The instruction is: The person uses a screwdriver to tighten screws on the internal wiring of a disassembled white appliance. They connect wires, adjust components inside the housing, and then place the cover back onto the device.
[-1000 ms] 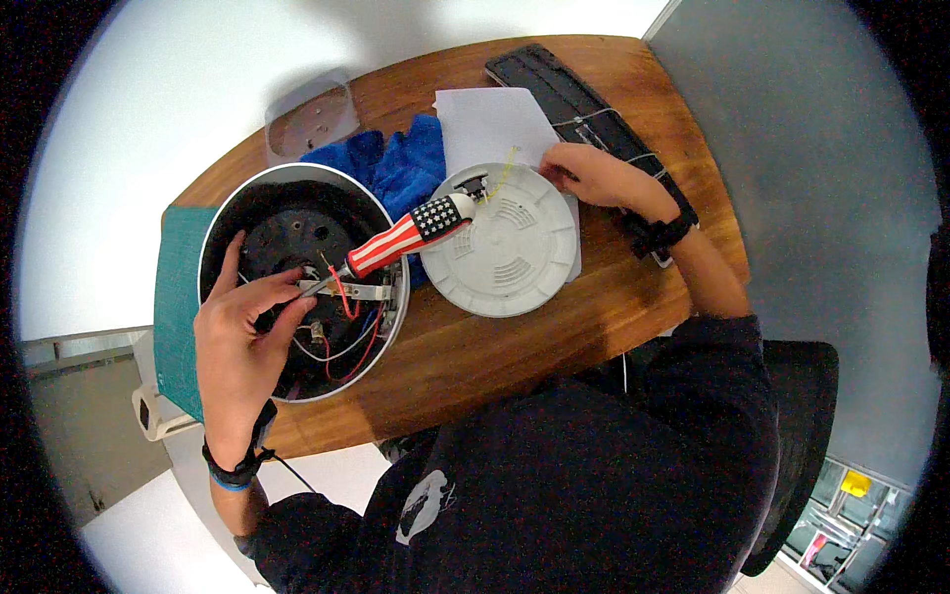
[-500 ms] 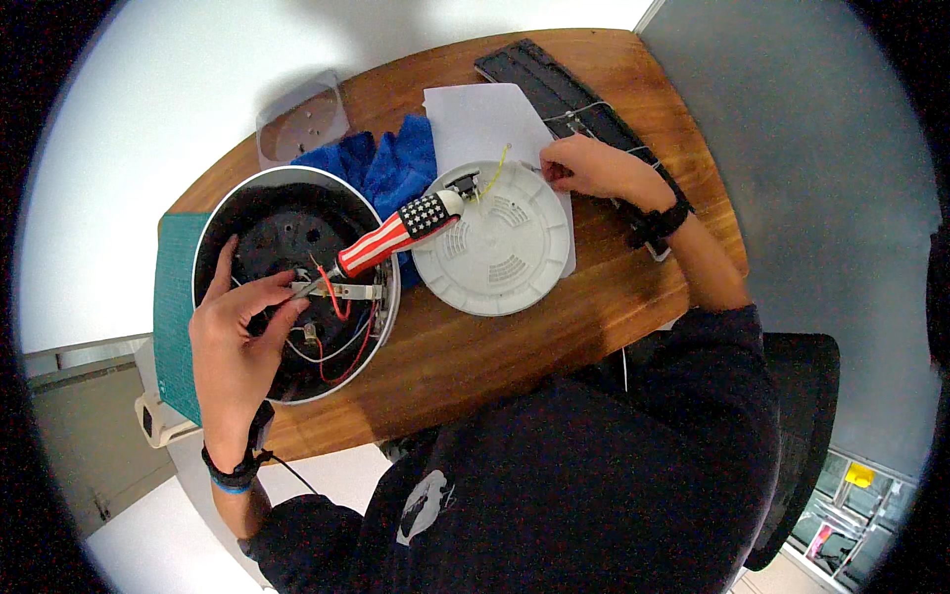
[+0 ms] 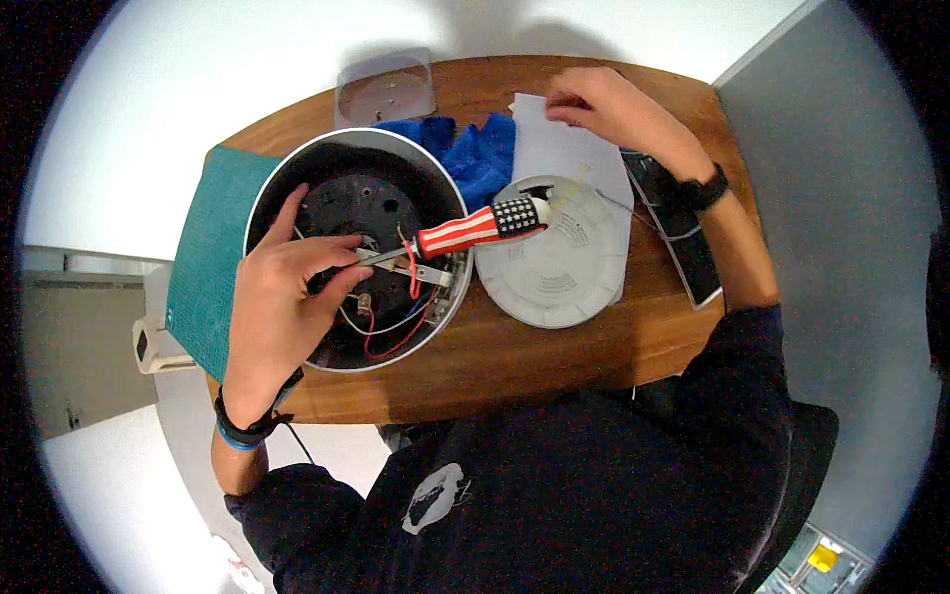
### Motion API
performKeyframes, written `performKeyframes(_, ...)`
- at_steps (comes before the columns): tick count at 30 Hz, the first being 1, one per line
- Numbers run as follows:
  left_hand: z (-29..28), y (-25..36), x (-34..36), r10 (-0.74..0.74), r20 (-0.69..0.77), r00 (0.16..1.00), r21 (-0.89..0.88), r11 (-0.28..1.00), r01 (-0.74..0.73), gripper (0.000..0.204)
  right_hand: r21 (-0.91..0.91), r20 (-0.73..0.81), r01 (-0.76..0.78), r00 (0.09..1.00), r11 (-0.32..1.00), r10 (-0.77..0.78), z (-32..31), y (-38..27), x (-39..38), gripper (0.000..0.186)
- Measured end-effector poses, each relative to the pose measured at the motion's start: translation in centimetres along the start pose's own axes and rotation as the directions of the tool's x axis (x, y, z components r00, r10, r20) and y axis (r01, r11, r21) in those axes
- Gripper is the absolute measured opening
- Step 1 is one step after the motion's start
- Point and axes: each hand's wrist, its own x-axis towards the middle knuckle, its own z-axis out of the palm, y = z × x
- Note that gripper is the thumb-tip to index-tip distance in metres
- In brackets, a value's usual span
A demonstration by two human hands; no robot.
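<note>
My left hand (image 3: 289, 302) pinches the metal shaft of a screwdriver (image 3: 475, 229) with a red, white and star-patterned handle, inside a round housing (image 3: 341, 158) with white rim and black interior. A metal bracket (image 3: 435, 275) and red and white wires (image 3: 394, 348) sit inside it. The handle reaches over a white slotted disc (image 3: 549, 277) to the right. My right hand (image 3: 618, 114) is raised above a white paper sheet (image 3: 542, 134); its curled fingers are blurred, so their grip is unclear.
A green mat (image 3: 208, 233) lies left, a blue cloth (image 3: 480, 148) behind the housing, and a clear plastic piece (image 3: 386, 84) at the far edge. A long black object (image 3: 683, 262) lies under my right forearm on the curved wooden table (image 3: 366, 401). A grey partition (image 3: 831, 198) stands right.
My right hand has left the disc's right edge and moved up toward the table's far side. My left hand still holds the screwdriver. The view has shifted, moving the housing rightward and up in frame.
</note>
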Motion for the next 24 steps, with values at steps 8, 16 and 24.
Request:
performKeyframes(8, -0.9, -0.1, 0.0, -0.010, 0.014, 1.000, 0.023, 1.000, 0.010, 0.014, 0.200, 0.009, 0.183, 0.982, 0.963, -0.189, 7.1, 0.3, 16.6, 0.026)
performKeyframes(16, -0.6, -0.6, 0.2, -0.017, 0.015, 1.000, 0.010, 1.000, 0.017, 0.016, 0.039, 0.234, 0.350, 0.907, 0.936, -0.349, 10.2, 3.5, 17.9, 0.034)
performKeyframes(24, -0.6, -0.7, 0.0, -0.051, 0.035, 0.998, 0.022, 0.998, 0.051, 0.015, -0.169, 0.419, 0.173, 0.904, 0.970, -0.088, 5.5, 2.0, 12.2, 0.024)
